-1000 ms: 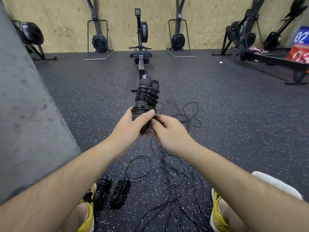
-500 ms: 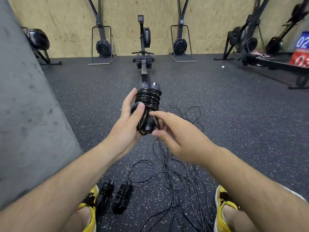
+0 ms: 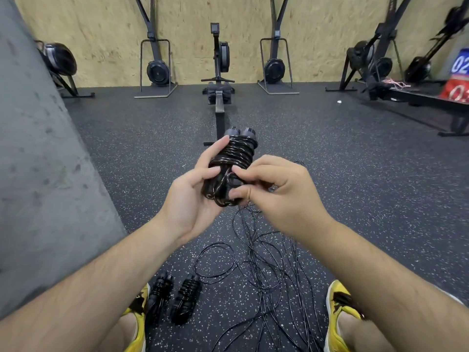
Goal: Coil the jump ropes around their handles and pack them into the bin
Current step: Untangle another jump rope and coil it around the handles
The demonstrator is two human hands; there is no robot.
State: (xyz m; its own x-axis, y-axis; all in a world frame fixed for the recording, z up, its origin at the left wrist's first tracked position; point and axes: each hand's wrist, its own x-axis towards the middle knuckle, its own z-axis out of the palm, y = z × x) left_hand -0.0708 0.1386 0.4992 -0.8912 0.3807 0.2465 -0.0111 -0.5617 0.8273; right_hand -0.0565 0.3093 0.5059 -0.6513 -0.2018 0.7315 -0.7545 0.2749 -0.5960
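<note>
Hands are closed on one coiled jump rope (image 3: 232, 165): it is gripped by the left hand (image 3: 193, 196), its lower loops pinched by the right hand (image 3: 281, 196), above loose ropes (image 3: 266, 262) on the floor (image 3: 355, 199).

Wound rope (image 3: 233, 158): your left hand (image 3: 187, 199) and right hand (image 3: 279, 196) cover its lower half, so you can't see where the cord ends.
Right fingers (image 3: 253, 168): most curl out of sight under your palm.
Loose ropes (image 3: 266, 275): the tangle runs off the bottom edge, too knotted to count.
Yellow shoes (image 3: 337, 313): cut by your arms and the bottom edge.
Numbered signs (image 3: 456, 80): clipped at the right edge.
</note>
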